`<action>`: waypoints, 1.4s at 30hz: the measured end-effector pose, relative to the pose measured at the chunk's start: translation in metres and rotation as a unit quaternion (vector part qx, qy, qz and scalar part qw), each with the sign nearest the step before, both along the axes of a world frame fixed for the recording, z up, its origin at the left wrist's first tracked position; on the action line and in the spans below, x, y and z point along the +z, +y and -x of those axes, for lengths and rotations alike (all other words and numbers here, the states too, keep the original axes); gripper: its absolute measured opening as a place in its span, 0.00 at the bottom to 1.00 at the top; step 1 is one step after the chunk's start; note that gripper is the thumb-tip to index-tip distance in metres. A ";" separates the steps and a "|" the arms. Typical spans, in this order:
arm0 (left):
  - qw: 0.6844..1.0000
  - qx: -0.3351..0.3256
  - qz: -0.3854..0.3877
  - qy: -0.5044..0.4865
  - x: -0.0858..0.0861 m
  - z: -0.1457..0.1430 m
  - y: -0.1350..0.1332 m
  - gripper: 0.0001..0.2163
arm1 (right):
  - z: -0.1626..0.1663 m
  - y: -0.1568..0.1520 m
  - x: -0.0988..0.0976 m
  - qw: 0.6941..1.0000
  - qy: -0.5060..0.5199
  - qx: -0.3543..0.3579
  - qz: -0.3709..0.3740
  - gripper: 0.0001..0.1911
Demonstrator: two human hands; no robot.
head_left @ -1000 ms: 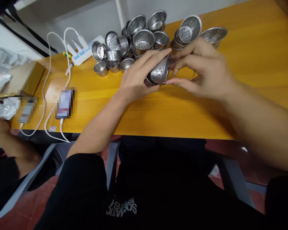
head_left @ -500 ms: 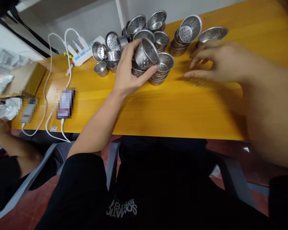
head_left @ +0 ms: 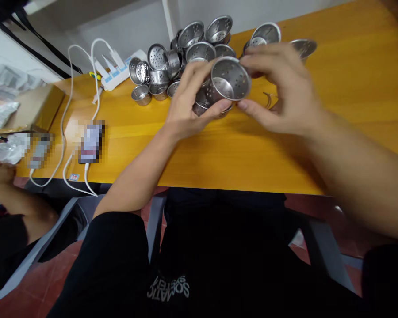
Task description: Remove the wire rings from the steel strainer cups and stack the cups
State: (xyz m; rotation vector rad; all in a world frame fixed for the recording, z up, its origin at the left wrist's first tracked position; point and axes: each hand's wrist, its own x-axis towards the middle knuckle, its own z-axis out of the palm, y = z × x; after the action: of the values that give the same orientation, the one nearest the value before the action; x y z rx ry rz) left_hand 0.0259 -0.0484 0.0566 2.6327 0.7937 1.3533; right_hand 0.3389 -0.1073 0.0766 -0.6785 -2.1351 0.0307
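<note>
fingers: left hand (head_left: 185, 110) closed around perforated steel cup (head_left: 226, 82); right hand (head_left: 278, 92) pinched on its rim
cup: tilted, mouth toward camera
pile (head_left: 172, 66): behind, far-left on table (head_left: 219, 150)

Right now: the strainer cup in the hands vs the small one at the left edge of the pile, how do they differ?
The held strainer cup is lifted off the table, gripped by the left hand and touched by the right hand; the small cup stands on the table untouched. The held cup is tipped, its perforated inside facing the camera; the small cup sits upright. The held cup looks larger, though it is nearer. Both are shiny metal.
</note>
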 end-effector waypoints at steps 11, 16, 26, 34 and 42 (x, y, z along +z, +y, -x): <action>0.994 0.012 0.095 0.046 -0.003 0.030 0.023 0.45 | -0.009 0.032 -0.018 0.984 0.131 -0.116 0.022 0.26; 0.980 -0.023 0.177 0.085 -0.018 0.031 0.034 0.45 | 0.000 0.035 -0.030 0.988 0.099 -0.090 0.082 0.24; 0.973 -0.030 0.207 0.095 -0.041 0.009 0.038 0.48 | 0.011 0.032 -0.035 0.988 0.040 -0.081 0.126 0.23; 0.973 -0.019 0.214 0.088 -0.040 -0.005 0.030 0.44 | 0.013 0.027 -0.027 0.986 -0.032 -0.086 0.141 0.28; 0.970 0.007 0.228 0.085 -0.052 -0.005 0.038 0.61 | 0.000 0.034 -0.020 0.976 -0.084 -0.133 0.149 0.29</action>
State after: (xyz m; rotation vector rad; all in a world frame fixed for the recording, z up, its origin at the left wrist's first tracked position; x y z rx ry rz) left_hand 0.0305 -0.0104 0.0050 2.3933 1.0035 0.8244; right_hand 0.3385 -0.0731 0.0571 -1.1755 -2.2033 0.1546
